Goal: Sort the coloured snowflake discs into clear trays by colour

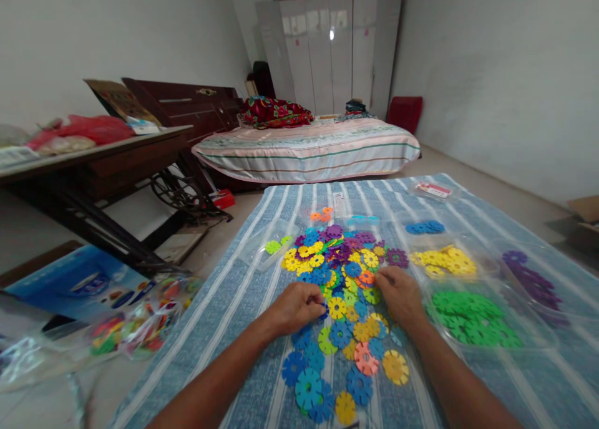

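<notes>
A heap of notched plastic snowflake discs (337,307) in yellow, blue, purple, green and orange spreads over the striped cloth. At its left side is my left hand (297,307), thumb and fingers pinched together, with a dark blue snowflake disc (324,312) at the fingertips. My right hand (400,295) is on the heap's right side, its fingers curled closed against the edge of an orange snowflake disc (367,279). The thumb of that hand is mostly hidden. Loose blue, yellow and pink discs (365,358) lie between my forearms.
Clear trays stand right of the heap with green discs (472,317), yellow discs (444,260), purple discs (533,282) and blue discs (425,227). Another tray (255,254) at left holds light green discs. Behind are orange discs (322,214), a lidded box (433,191) and a bed (309,151).
</notes>
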Demonstrator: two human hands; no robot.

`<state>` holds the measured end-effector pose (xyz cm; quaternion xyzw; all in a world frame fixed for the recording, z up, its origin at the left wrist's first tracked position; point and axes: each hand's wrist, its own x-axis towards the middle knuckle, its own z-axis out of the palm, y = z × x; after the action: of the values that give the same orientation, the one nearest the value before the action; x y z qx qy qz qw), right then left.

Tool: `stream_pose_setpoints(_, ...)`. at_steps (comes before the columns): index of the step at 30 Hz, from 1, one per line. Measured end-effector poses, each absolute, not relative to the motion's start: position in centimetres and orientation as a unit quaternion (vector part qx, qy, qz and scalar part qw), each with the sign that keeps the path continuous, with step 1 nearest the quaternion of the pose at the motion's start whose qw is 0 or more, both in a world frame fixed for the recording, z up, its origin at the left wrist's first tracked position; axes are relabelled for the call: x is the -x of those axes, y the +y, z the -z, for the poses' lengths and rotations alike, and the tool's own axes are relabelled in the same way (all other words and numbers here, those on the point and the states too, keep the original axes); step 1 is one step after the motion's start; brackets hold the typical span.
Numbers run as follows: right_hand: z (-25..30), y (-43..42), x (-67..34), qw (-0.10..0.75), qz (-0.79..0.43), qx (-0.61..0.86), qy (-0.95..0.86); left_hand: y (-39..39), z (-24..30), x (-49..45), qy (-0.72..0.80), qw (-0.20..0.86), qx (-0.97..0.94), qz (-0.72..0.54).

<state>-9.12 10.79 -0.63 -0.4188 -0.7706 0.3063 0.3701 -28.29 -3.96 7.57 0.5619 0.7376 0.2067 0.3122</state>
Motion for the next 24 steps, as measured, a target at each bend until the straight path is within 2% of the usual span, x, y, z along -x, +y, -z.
stream_pose_setpoints(12,0.7,11.0,9.3,0.367,-0.299,0.416,-0.776,1.8,-8.3,26.8,0.707,0.343,-0.563,-0.256)
stream_pose_setpoints(17,0.6,11.1,9.2,0.361,-0.298,0.408,-0.784,2.3,-7.7,26.7,0.706,0.388,-0.519,-0.285)
stream_pose_setpoints(24,0.6,11.0,9.3,0.367,-0.295,0.413,-0.779,1.9,-7.6,26.9,0.718,0.389,-0.495,-0.296)
